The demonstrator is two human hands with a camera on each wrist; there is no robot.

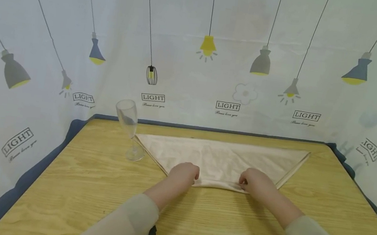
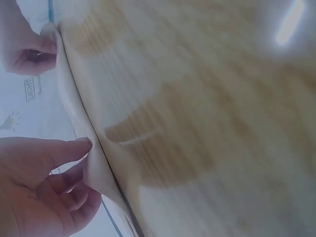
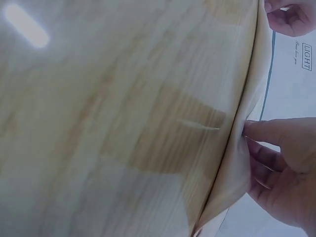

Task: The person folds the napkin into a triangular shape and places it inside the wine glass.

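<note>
A pale beige cloth napkin (image 1: pixel 219 157) lies folded on the wooden table, its long side at the back and its narrower folded edge toward me. My left hand (image 1: pixel 184 173) pinches that near edge on the left between thumb and fingers. At the right end of the same edge, my right hand (image 1: pixel 255 184) pinches the fabric in a like way. Seen from the left wrist, the thumb (image 2: pixel 74 148) presses on the napkin's rolled edge (image 2: pixel 98 170) with the fingers curled behind. The right wrist view gives a matching grip on the cloth (image 3: pixel 234 173).
An upright clear champagne flute (image 1: pixel 130 125) stands left of the napkin, close to its back left corner. The wooden table (image 1: pixel 94 184) ends at a blue-edged white curtain (image 1: pixel 186 77) printed with lamps, which surrounds the back and sides.
</note>
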